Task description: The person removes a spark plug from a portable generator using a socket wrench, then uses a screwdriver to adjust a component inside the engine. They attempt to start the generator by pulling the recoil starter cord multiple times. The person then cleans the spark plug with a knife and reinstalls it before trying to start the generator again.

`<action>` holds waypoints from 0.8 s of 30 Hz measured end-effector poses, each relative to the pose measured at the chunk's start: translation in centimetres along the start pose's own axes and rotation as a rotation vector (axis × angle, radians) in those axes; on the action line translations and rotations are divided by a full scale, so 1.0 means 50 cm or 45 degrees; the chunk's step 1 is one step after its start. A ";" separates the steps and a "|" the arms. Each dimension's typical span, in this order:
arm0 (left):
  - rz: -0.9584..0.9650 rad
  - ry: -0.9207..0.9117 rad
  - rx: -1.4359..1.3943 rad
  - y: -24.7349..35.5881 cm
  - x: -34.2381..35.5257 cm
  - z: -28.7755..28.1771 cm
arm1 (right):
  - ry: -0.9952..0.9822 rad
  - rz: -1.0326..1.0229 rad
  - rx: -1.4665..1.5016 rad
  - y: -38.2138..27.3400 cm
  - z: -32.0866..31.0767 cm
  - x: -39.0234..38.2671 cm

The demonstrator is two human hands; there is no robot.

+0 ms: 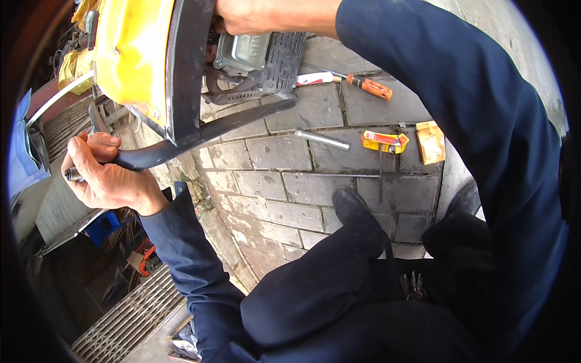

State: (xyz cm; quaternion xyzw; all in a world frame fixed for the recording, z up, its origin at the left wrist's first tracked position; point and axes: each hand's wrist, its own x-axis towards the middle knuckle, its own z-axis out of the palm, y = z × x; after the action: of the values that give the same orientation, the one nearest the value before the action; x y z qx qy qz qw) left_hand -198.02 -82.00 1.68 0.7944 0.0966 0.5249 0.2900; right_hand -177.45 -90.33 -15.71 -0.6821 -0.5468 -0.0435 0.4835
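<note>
Fingers (104,140) of the left hand (115,181), in the head view, curl round the end of the black bar (236,124), near the yellow panel (130,60); the right hand's (254,17) grip is hidden. Uneven pulling might make the bar slip.

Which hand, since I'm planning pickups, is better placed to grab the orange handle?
Probably the right hand, though partly hidden: nearer the orange handle; the left hand is farther, by the black tube.

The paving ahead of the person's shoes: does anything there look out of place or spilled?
No clear spill shows. The orange-handled tool, metal tube and red-and-yellow box lie loose on the paving at different angles, not gathered together, so it looks a bit untidy.
</note>
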 end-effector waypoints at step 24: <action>0.028 0.035 0.020 -0.013 -0.007 -0.005 | -0.115 -0.017 0.030 0.022 -0.114 -0.057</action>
State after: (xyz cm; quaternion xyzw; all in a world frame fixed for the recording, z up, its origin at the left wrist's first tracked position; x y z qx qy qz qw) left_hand -198.29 -81.55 1.13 0.7903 0.0959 0.5381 0.2768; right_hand -175.05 -96.30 -15.02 -0.6740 -0.5731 -0.0091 0.4661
